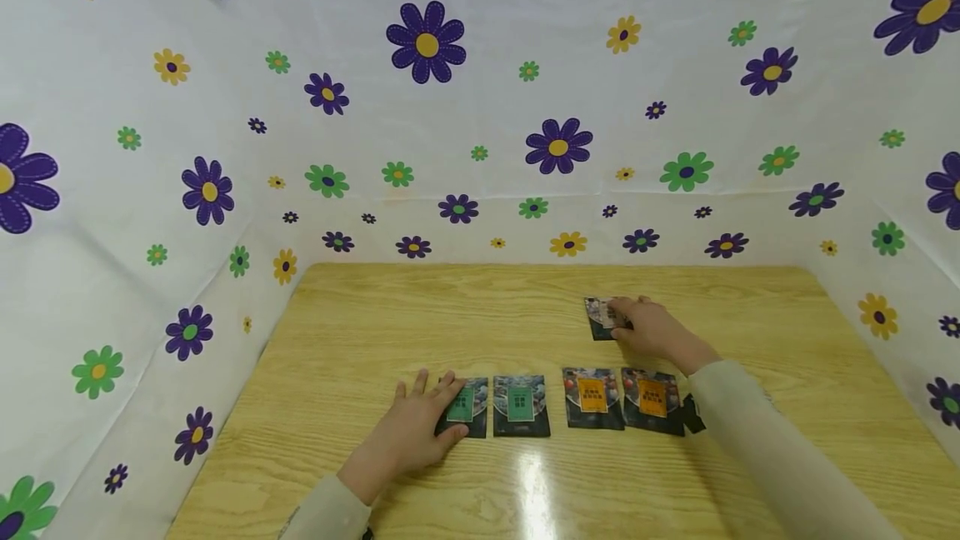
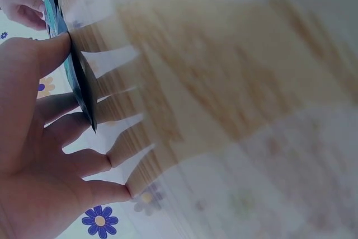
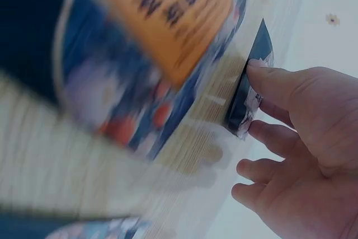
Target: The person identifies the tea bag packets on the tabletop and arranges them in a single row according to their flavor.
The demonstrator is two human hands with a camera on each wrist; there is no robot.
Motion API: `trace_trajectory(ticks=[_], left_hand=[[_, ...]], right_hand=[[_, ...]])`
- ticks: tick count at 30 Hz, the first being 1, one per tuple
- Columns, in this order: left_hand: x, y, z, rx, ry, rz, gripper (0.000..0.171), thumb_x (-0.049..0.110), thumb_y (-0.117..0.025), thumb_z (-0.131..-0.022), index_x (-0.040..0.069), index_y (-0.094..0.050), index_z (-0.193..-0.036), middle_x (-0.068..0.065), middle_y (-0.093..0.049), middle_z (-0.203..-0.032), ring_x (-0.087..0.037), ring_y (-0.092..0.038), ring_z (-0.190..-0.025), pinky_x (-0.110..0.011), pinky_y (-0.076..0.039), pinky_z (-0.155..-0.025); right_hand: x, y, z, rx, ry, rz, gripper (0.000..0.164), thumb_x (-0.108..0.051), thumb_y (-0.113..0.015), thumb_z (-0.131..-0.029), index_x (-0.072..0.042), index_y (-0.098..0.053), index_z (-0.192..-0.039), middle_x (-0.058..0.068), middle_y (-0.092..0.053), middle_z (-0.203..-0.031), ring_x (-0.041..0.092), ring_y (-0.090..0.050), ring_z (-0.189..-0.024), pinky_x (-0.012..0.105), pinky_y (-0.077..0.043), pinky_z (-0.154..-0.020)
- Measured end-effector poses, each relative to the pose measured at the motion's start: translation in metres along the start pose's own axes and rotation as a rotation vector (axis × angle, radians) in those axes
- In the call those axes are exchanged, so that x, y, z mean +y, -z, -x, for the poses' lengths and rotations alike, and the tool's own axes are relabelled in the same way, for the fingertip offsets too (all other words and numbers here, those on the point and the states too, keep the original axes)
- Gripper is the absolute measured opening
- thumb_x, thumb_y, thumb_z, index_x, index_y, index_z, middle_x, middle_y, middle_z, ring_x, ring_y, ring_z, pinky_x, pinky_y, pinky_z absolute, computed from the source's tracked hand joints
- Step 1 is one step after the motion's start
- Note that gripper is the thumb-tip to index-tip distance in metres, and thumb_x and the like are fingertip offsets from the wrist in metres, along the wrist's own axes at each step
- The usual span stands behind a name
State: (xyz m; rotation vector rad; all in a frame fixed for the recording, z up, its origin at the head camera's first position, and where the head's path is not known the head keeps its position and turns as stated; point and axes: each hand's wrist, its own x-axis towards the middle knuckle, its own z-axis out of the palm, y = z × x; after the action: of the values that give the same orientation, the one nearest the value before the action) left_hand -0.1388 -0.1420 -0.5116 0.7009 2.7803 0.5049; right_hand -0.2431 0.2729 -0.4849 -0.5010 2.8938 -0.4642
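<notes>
My left hand [image 1: 408, 432] rests over the leftmost green-labelled packet [image 1: 461, 412], fingers spread, with thumb and index finger at its edges. In the left wrist view that packet [image 2: 81, 79] appears edge-on beside the thumb. A second green-labelled packet [image 1: 521, 407] lies just to its right. Farther back, my right hand [image 1: 654, 330] holds a dark packet with a pale pinkish label [image 1: 600, 319] between thumb and fingers, at or near the table surface. The right wrist view shows the thumb on this packet [image 3: 251, 90], the other fingers loosely bent.
Two orange-labelled packets [image 1: 592, 398] [image 1: 652, 402] lie to the right of the green ones. Another dark packet [image 1: 693, 415] is mostly hidden by the right sleeve. Flower-printed white cloth [image 1: 480, 107] surrounds the wooden table [image 1: 405, 315] at the back and sides.
</notes>
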Motion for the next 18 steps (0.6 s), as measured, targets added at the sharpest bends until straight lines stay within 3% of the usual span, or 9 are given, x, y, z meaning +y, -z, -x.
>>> trace_trajectory(ticks=[6, 14, 18], left_hand=[[0.0, -0.001, 0.0, -0.002, 0.003, 0.004, 0.07, 0.048, -0.061, -0.106, 0.015, -0.041, -0.164, -0.015, -0.039, -0.169, -0.058, -0.027, -0.154, -0.083, -0.026, -0.115], [0.002, 0.001, 0.0, -0.004, 0.007, 0.004, 0.07, 0.047, -0.061, -0.105, 0.015, -0.041, -0.164, -0.016, -0.039, -0.169, -0.059, -0.027, -0.154, -0.083, -0.025, -0.115], [0.002, 0.002, 0.0, -0.009, 0.013, 0.005, 0.07, 0.047, -0.061, -0.105, 0.015, -0.041, -0.164, -0.015, -0.039, -0.169, -0.059, -0.027, -0.154, -0.083, -0.025, -0.115]], right_hand=[[0.022, 0.004, 0.015, 0.021, -0.027, 0.008, 0.056, -0.014, -0.068, -0.103, 0.011, -0.05, -0.149, 0.036, -0.051, -0.152, 0.06, -0.049, -0.136, 0.071, -0.032, -0.118], [0.051, 0.012, 0.036, 0.014, -0.115, -0.009, 0.059, -0.015, -0.065, -0.104, 0.011, -0.045, -0.153, 0.038, -0.048, -0.152, 0.067, -0.039, -0.139, 0.075, -0.033, -0.114], [0.063, 0.017, 0.048, 0.011, -0.131, -0.021, 0.059, -0.013, -0.064, -0.104, 0.013, -0.043, -0.152, 0.041, -0.049, -0.149, 0.069, -0.04, -0.135, 0.077, -0.036, -0.111]])
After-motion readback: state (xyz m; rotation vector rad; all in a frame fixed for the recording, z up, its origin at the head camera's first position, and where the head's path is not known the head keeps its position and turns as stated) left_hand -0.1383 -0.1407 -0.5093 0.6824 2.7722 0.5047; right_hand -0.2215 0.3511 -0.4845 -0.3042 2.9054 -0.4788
